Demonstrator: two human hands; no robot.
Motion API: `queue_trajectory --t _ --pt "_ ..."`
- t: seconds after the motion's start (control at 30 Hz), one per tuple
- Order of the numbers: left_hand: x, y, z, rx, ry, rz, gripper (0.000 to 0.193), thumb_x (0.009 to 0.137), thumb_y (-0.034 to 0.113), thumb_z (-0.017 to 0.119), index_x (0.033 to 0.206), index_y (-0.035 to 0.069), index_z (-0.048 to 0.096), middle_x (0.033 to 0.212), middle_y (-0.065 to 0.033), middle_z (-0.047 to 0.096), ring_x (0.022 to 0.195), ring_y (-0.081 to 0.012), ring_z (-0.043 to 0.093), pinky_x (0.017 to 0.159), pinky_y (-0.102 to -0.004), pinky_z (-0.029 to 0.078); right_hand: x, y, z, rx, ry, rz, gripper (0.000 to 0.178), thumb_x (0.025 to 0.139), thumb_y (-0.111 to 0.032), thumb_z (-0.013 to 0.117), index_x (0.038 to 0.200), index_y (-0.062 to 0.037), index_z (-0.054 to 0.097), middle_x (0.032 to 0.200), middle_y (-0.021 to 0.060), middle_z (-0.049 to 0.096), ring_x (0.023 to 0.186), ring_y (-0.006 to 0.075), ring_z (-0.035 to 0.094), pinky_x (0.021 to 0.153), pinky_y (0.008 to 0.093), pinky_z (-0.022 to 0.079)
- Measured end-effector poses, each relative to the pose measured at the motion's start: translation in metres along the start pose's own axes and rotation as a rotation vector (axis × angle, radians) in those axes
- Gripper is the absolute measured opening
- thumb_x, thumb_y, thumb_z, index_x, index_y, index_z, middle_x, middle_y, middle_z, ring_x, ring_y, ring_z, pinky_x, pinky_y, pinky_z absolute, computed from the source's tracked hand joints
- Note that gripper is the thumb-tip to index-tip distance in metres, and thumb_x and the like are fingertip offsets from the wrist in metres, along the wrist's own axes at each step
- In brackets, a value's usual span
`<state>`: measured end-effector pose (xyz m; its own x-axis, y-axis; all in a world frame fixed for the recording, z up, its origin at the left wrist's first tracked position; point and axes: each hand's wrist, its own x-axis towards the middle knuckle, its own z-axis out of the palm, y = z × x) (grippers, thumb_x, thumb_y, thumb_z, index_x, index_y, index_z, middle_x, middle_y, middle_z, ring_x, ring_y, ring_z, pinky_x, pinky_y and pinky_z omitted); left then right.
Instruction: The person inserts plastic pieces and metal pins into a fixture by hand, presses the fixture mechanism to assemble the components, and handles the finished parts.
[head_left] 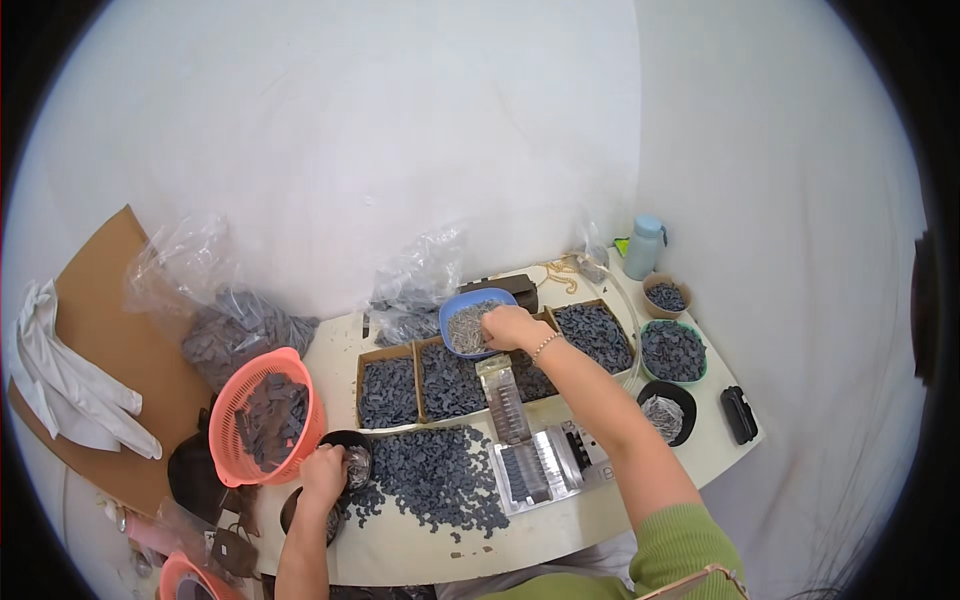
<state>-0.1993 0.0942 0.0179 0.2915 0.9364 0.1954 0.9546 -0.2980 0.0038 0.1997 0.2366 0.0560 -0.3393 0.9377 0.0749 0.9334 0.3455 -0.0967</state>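
My right hand (512, 326) reaches into a blue bowl (452, 310) of small grey metal pieces at the back of the table; its fingers are curled in the pieces, and the grip itself is hidden. My left hand (322, 472) grips the rim of a small black bowl (352, 442) of shiny metal pieces at the table's front left. A loose heap of dark grey plastic parts (440, 478) lies between my arms. A metal jig (535, 462) with rows of slots sits just right of the heap.
Cardboard trays (390, 392) of dark parts run across the middle. An orange basket (262, 418) of parts stands at left, a green bowl (672, 350), a tan bowl (666, 296), a black bowl (668, 410) and a bottle (644, 246) at right. Plastic bags (240, 320) lie behind.
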Motion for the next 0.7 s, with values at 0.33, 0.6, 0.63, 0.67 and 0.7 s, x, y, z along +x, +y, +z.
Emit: queue_trajectory --t 0.33,0.6,0.63,0.67,0.7 --pt "0.002 0.004 -0.019 -0.014 -0.008 -0.077 0.017 0.072 -0.001 0.057 0.087 0.005 0.063 0.084 -0.0171 0.063 0.079 -0.0349 0.063 0.069 -0.0451 0.051 -0.013 0.023 0.014 0.172 0.222 -0.049 0.008 0.071 -0.018 0.065 0.075 -0.0147 0.072 0.079 0.0102 0.068 0.083 0.0319 0.064 0.073 0.0428 0.052" --pt "0.002 0.142 -0.013 -0.872 -0.075 0.126 0.018 0.080 0.004 0.068 0.098 0.004 0.064 0.086 -0.0119 0.066 0.074 -0.0219 0.066 0.068 -0.0299 0.054 -0.025 0.019 0.021 0.118 0.477 0.059 0.010 0.077 -0.015 0.061 0.076 -0.0087 0.068 0.084 0.0135 0.066 0.085 0.0326 0.062 0.074 0.0436 0.051" --pt "-0.007 0.171 -0.013 -0.884 -0.029 0.202 0.020 0.079 0.004 0.069 0.098 0.004 0.065 0.086 -0.0115 0.065 0.076 -0.0232 0.065 0.069 -0.0321 0.053 -0.029 0.012 0.012 0.233 0.487 0.034 0.011 0.078 -0.015 0.060 0.078 -0.0056 0.066 0.084 0.0139 0.065 0.084 0.0323 0.062 0.073 0.0433 0.051" --pt "-0.011 0.192 -0.002 -0.906 0.017 0.305 0.020 0.077 0.004 0.070 0.097 0.004 0.065 0.086 -0.0109 0.065 0.080 -0.0256 0.063 0.071 -0.0343 0.052 -0.037 0.004 0.003 0.236 0.481 0.030 0.011 0.078 -0.015 0.060 0.078 -0.0056 0.066 0.084 0.0139 0.065 0.084 0.0323 0.062 0.073 0.0433 0.051" --pt "-0.015 0.210 -0.002 -0.877 0.043 0.376 0.021 0.075 0.005 0.070 0.095 0.005 0.065 0.086 -0.0104 0.064 0.082 -0.0276 0.061 0.073 -0.0353 0.050 -0.048 -0.003 -0.006 0.378 0.432 0.003 0.011 0.078 -0.015 0.060 0.078 -0.0047 0.066 0.083 0.0143 0.065 0.083 0.0323 0.063 0.073 0.0430 0.051"
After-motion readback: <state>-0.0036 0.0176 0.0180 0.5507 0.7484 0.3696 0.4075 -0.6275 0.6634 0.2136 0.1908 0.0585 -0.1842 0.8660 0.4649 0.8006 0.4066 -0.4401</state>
